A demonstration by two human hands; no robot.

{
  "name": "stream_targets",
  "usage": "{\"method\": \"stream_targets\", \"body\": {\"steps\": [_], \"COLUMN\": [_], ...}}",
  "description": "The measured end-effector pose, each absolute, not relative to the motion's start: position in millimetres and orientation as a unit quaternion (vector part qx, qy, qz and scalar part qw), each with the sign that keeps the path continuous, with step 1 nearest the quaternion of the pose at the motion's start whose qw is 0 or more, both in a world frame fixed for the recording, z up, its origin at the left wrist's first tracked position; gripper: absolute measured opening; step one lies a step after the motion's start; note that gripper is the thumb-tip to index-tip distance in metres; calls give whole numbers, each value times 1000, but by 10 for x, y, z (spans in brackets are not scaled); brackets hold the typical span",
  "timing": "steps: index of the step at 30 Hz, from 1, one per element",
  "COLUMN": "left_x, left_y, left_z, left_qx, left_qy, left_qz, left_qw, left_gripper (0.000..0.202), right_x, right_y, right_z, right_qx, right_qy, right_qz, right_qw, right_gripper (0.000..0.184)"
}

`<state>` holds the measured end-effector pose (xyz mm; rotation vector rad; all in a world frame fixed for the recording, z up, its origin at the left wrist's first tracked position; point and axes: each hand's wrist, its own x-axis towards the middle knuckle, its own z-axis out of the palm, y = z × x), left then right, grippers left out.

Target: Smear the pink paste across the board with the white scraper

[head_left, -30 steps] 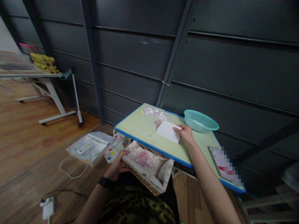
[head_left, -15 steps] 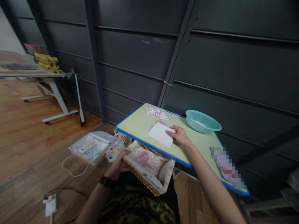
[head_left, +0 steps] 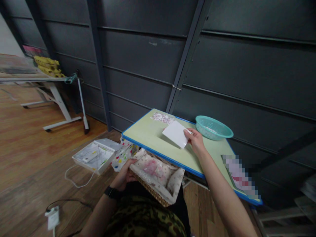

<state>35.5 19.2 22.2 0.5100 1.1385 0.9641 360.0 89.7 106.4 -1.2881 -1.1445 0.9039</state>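
Observation:
My right hand [head_left: 196, 140] pinches a white card [head_left: 176, 133] by its right edge, tilted above the pale green tabletop [head_left: 140, 126]. Below the table's front edge, my left hand [head_left: 127, 172] grips the left rim of a wicker basket [head_left: 150, 191] lined with patterned cloth. Pinkish stuff [head_left: 151, 168] lies inside the basket; I cannot make out what it is. Behind the card is a spread pile of small white and purplish bits [head_left: 160, 117], partly covered by it.
A turquoise plastic basin [head_left: 214, 128] with something white in it stands at the table's back right. A blurred-out flat item [head_left: 240, 177] lies at the right edge. On the floor at left are an open white box [head_left: 96, 156] and a white plug [head_left: 52, 217] with cables.
My right hand has lifted the card off the tabletop and moved it slightly right and away from me, tilting it. My left hand and the basket stay nearly still.

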Motion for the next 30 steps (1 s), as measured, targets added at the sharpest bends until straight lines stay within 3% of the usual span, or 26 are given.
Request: {"method": "stream_targets", "body": {"steps": [3,8,18,30], "left_x": [354,351,348,349], "left_y": [200,199,200,200], "left_z": [212,242,252,271], "left_qx": [225,231,241,239], "left_qy": [518,515,514,514], "left_qz": [433,433,433,432], "left_qw": [703,703,700,702], "left_gripper": [26,23,20,23], "right_x": [3840,4126,4066,4067], "right_y": [988,1037,1034,1022], "right_z": [1054,1012,979,989], "right_qx": [-596,-662,-698,-690], "right_qy": [-437,-433,-498,-500], "right_qz": [214,20,-8,31], "right_qw": [638,611,515,523], "right_gripper": [63,61,66,64]}}
